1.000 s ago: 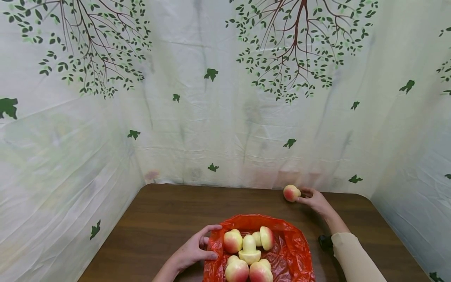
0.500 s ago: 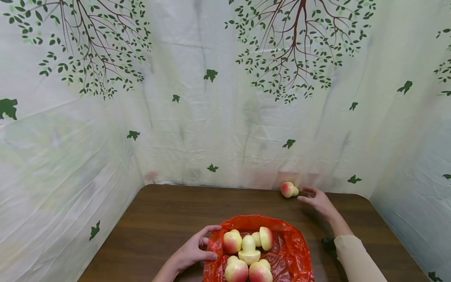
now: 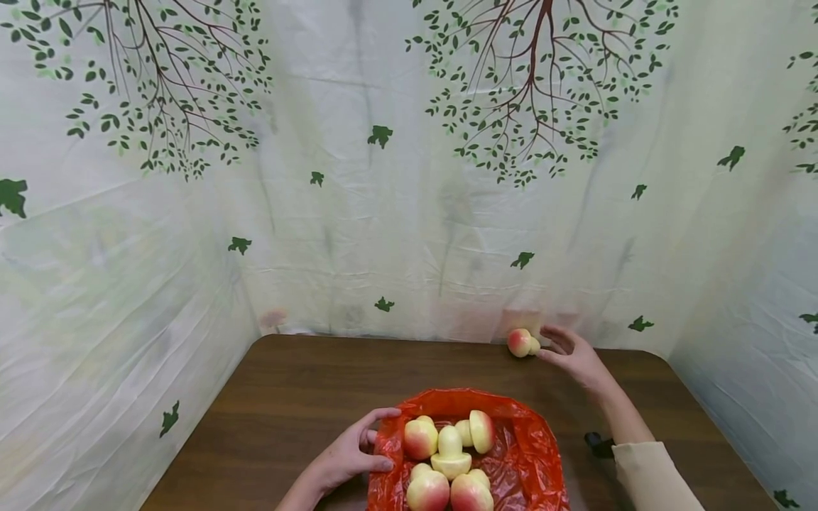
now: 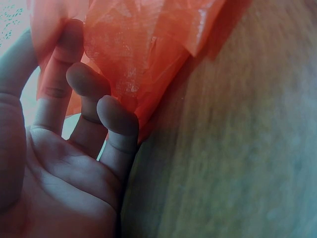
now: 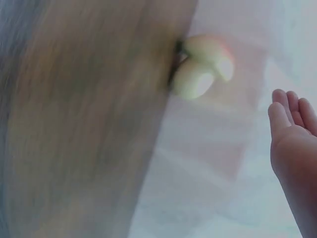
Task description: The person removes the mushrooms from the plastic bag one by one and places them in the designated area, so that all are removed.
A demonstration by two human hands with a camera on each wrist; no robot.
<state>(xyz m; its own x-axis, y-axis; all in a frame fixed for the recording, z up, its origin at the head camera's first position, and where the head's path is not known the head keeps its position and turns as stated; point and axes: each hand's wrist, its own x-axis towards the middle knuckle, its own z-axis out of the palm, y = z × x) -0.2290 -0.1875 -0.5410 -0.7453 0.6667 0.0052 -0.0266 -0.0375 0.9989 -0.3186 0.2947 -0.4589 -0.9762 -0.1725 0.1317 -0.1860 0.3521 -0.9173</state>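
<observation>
A person's left hand (image 3: 348, 451), fingers curled round the left side of a red bag (image 3: 469, 399), likely steadies its mouth; the right hand (image 3: 578, 360), fingers apart, is just beside a mushroom (image 3: 522, 343) at the far edge of the desk (image 3: 345, 372).

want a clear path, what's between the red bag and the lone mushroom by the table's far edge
Only bare brown tabletop lies between the red bag and the lone mushroom, as the head view shows.
</observation>
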